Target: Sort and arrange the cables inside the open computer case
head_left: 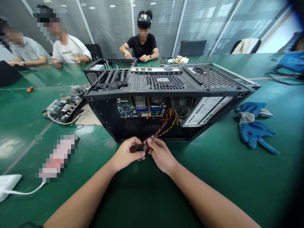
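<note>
Just in front of the open computer case [111,126], both hands meet at a bundle of coloured power cables [161,126]. My left hand [128,153] is closed around the dark connector end [136,148] of the bundle, which its fingers partly cover. Thumb and fingers of my right hand [162,155] pinch the twisted wires beside it. The wires run back into the case toward the power supply [201,110] at the inner right. Deeper inside, a green motherboard [128,109] shows behind the opening.
Blue work gloves [255,129] lie right of the case. To the left are a loose circuit board assembly [64,107], a blurred-out phone-like object [58,156] on a white cable, and an orange item [30,89]. Another case [95,68] stands behind. Several people sit across the green table [90,142].
</note>
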`<move>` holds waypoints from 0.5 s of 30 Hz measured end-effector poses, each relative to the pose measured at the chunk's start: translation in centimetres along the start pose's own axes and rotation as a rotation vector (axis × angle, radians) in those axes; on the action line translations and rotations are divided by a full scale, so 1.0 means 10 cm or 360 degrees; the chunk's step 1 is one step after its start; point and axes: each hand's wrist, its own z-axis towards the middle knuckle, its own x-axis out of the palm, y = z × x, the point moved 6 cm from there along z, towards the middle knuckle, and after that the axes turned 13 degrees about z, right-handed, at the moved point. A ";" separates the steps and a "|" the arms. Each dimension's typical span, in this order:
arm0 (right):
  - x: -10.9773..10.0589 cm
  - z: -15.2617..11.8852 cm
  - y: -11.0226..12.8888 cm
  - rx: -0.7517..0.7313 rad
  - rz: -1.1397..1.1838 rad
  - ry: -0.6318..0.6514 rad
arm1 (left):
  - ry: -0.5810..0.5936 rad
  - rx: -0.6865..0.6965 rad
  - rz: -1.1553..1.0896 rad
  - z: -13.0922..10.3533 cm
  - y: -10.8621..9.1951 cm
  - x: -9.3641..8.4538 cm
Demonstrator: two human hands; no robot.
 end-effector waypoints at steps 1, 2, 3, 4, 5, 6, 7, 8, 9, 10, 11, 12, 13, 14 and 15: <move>0.00 0.00 0.00 -0.0001 0.0011 -0.0010 | -0.0043 0.0064 0.0117 0.00 -0.03 -0.01; 0.00 0.00 0.00 -0.0009 0.0024 -0.0021 | -0.0099 0.0132 0.0260 -0.01 -0.05 -0.02; -0.01 0.00 0.00 -0.0020 0.0033 -0.0033 | -0.0167 0.0202 0.0417 -0.02 -0.08 -0.04; -0.01 0.01 -0.01 -0.0033 0.0036 -0.0045 | -0.0243 0.0269 0.0575 -0.03 -0.10 -0.05; -0.02 0.01 -0.01 -0.0047 0.0033 -0.0055 | -0.0320 0.0331 0.0728 -0.04 -0.12 -0.06; -0.03 0.01 -0.01 -0.0061 0.0026 -0.0065 | -0.0391 0.0395 0.0875 -0.06 -0.13 -0.07; -0.04 0.01 -0.02 -0.0075 0.0019 -0.0072 | -0.0455 0.0462 0.1014 -0.07 -0.14 -0.08; -0.04 0.01 -0.02 -0.0088 0.0016 -0.0077 | -0.0516 0.0537 0.1146 -0.08 -0.15 -0.08; -0.05 0.01 -0.03 -0.0099 0.0018 -0.0082 | -0.0570 0.0619 0.1267 -0.10 -0.16 -0.07; -0.05 0.01 -0.03 -0.0107 0.0027 -0.0086 | -0.0615 0.0702 0.1372 -0.11 -0.18 -0.06; -0.05 0.01 -0.03 -0.0107 0.0042 -0.0090 | -0.0646 0.0778 0.1456 -0.13 -0.18 -0.06; -0.05 0.01 -0.03 -0.0097 0.0062 -0.0091 | -0.0662 0.0840 0.1514 -0.14 -0.19 -0.05; -0.04 0.01 -0.03 -0.0075 0.0084 -0.0083 | -0.0665 0.0885 0.1550 -0.14 -0.19 -0.04; -0.03 0.01 -0.04 -0.0042 0.0105 -0.0070 | -0.0660 0.0916 0.1567 -0.14 -0.20 -0.03; -0.02 0.01 -0.05 0.0000 0.0123 -0.0050 | -0.0652 0.0931 0.1567 -0.15 -0.20 -0.03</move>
